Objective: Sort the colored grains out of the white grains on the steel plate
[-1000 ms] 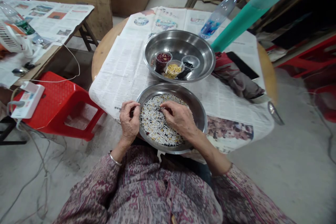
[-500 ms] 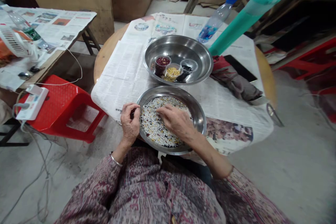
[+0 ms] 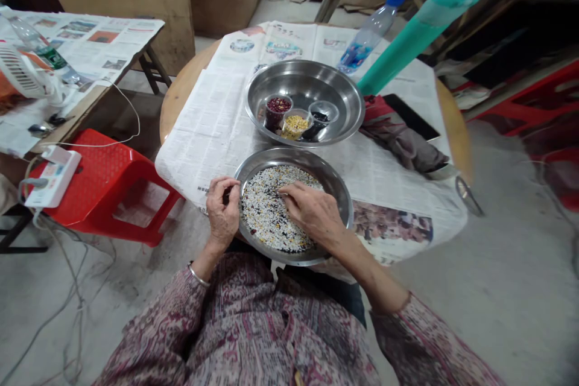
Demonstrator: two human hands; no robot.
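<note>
grains [image 3: 271, 217] could spill, i judge, since the near pan [image 3: 337, 193] overhangs the table edge below the far pan [image 3: 353, 110], left hand [image 3: 222, 211] pinching something dark at its rim, right hand [image 3: 312, 212] half-curled, fingertips picking in the mix.

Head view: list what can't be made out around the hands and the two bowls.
- Right hand: it covers the grains beneath it in the near bowl; anything pinched is hidden.
- Left hand: curled at the bowl's rim; contents of the closed fingers too small to tell.
- Far bowl: the dark cup shows its contents too small to identify.
- Bottle: label blurred.
</note>
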